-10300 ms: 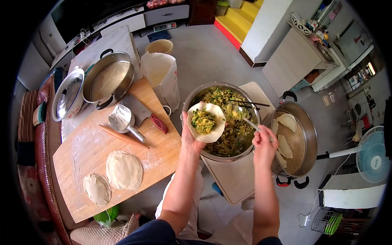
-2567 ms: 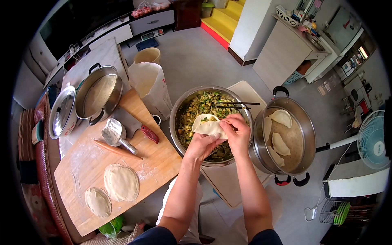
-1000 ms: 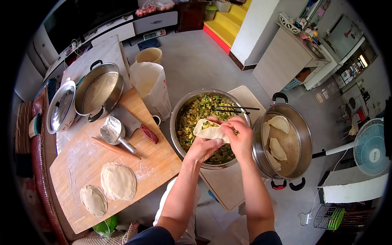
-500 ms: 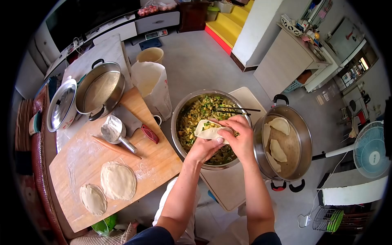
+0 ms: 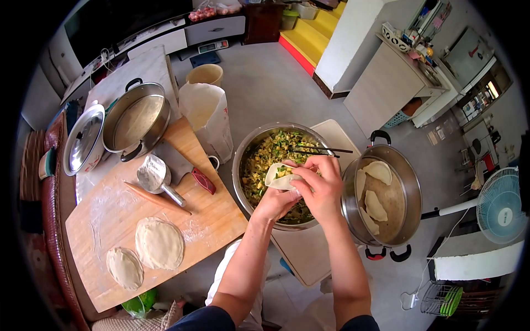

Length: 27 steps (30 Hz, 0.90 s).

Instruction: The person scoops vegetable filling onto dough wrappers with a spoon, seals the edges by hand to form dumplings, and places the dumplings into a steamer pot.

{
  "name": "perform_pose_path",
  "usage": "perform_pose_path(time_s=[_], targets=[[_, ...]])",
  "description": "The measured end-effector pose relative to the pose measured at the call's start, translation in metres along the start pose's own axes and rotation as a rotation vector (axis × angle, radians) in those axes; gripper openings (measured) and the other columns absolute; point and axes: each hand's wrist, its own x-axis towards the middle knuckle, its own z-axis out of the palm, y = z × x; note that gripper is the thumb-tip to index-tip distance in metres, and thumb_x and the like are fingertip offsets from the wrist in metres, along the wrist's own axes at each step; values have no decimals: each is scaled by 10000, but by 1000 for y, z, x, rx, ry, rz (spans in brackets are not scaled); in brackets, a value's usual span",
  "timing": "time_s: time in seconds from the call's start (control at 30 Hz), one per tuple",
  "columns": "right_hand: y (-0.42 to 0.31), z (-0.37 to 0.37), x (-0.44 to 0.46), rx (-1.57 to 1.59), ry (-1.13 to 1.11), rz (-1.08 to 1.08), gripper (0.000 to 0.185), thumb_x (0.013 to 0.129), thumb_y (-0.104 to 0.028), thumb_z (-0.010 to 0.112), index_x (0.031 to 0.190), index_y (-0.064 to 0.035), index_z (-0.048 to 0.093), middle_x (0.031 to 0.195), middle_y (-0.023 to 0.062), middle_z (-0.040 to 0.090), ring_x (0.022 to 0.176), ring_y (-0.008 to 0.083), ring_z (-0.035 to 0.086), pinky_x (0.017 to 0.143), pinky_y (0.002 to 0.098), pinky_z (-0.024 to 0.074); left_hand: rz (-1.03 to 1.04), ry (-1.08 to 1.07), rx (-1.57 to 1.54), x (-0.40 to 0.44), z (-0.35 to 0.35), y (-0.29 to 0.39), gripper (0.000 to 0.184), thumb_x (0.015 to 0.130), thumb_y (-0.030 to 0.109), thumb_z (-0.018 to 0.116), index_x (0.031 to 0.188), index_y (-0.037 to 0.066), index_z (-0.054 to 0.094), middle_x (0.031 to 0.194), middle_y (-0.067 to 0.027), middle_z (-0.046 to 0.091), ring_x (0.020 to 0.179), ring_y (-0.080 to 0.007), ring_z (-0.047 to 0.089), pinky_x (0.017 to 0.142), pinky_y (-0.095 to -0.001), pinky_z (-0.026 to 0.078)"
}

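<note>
A partly folded dough wrapper (image 5: 280, 177) with green and yellow filling showing at its open left end is held above a steel bowl (image 5: 241, 190). My left hand (image 5: 277, 203) cradles it from below, and my right hand (image 5: 320, 185) pinches its edge from the right. Chopped filling (image 5: 259, 160) lies in the bowl, with black chopsticks (image 5: 326, 150) across its right rim. To the right, a steel pot (image 5: 413, 193) holds several folded dumplings (image 5: 376, 206). Flattened dough pieces (image 5: 159, 243) lie on the wooden board (image 5: 99, 220) at left.
On the board are a flour scoop (image 5: 153, 174), a rolling pin (image 5: 157, 198) and a cleaver with a red handle (image 5: 203, 181). Behind stand another pot (image 5: 160, 118), a lid (image 5: 84, 140) and a white sack (image 5: 216, 129). A fan (image 5: 501, 205) stands at far right.
The spoon from the earliest frame has left my right hand, and the flat wrapper is now partly folded. In the last second my right fingers have shifted along its edge toward the open left end.
</note>
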Motion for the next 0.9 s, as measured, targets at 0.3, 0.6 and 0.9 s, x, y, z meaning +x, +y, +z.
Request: perform_pose_path(time_s=[0.3, 0.6, 0.9], targets=[[-2, -1, -2, -92, -8, -24, 192, 675, -72, 779, 860, -75, 728, 944, 32, 594, 881, 248, 551, 734, 380, 477, 23, -10, -4, 1, 5, 1, 636, 825, -39, 719, 1336, 116, 372, 1272, -86, 541, 1201, -201, 538, 1001, -333, 478], [19, -6, -5, 200, -16, 180, 271, 672, -78, 801, 933, -41, 735, 920, 49, 586, 887, 231, 551, 752, 351, 470, 18, 3, 31, 2, -1, -1, 591, 834, -19, 715, 1283, 149, 371, 1217, -73, 527, 1141, -218, 567, 944, -414, 521], [23, 3, -10, 162, -11, 135, 243, 670, -83, 805, 909, -63, 763, 869, 12, 590, 854, 209, 514, 736, 338, 447, 25, 10, -2, 3, 9, 5, 590, 819, -45, 719, 1279, 124, 392, 1252, -80, 546, 1155, -189, 561, 944, -338, 515]])
